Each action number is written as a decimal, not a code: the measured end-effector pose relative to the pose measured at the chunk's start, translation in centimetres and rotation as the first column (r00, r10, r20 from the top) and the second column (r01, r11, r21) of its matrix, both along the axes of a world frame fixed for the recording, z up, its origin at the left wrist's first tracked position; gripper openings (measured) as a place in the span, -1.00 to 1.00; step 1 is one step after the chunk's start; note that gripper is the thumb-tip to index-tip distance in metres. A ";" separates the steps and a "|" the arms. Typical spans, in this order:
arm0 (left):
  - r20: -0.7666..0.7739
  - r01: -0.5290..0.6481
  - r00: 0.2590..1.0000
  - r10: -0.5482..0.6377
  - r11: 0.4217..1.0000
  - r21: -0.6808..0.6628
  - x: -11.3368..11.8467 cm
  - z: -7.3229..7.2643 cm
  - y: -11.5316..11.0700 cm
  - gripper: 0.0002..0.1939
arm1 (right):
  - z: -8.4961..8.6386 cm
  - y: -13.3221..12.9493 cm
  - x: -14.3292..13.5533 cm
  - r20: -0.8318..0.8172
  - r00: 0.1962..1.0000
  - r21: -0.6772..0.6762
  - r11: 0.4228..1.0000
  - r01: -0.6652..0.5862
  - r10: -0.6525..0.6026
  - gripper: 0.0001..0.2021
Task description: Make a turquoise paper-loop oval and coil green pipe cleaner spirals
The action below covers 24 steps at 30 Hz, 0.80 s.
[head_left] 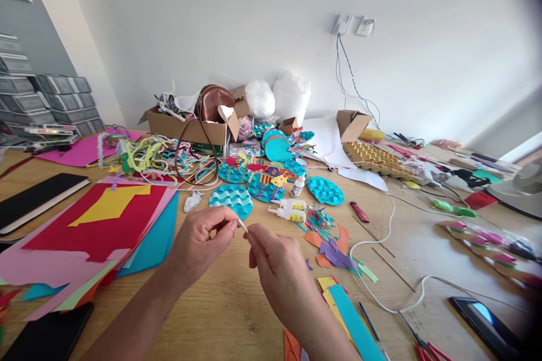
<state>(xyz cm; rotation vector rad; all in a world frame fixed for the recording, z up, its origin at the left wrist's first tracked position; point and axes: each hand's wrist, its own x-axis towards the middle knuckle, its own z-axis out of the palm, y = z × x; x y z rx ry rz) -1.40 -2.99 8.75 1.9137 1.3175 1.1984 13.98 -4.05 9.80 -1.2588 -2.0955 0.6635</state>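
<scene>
A thin cream-coloured strip (242, 226), whose material I cannot make out, spans the small gap between my hands. My left hand (206, 238) pinches one end of it between thumb and forefinger. At the other end, the fingers of my right hand (273, 254) close around it. Just beyond my hands lies a round blue disc with wavy paper strips (231, 197). Two glue bottles (292, 215) lie on their sides past my right hand, and a small white bottle (298, 186) stands behind them. More blue discs (325, 190) carry paper waves and fish.
Coloured paper sheets (144, 217) are stacked at left, beside tangled pipe cleaners (148, 155). Paper scraps (334, 254) lie at right, near a white cable (392, 220), a phone (483, 321) and red-handled scissors (432, 351). A cardboard box (182, 127) stands against the wall.
</scene>
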 end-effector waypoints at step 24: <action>-0.098 0.011 0.995 0.001 0.993 0.119 -0.1 0.6 -0.4 -0.83 | -0.1 0.4 0.3 -0.199 0.978 -0.196 0.976 -0.094 0.055 -0.70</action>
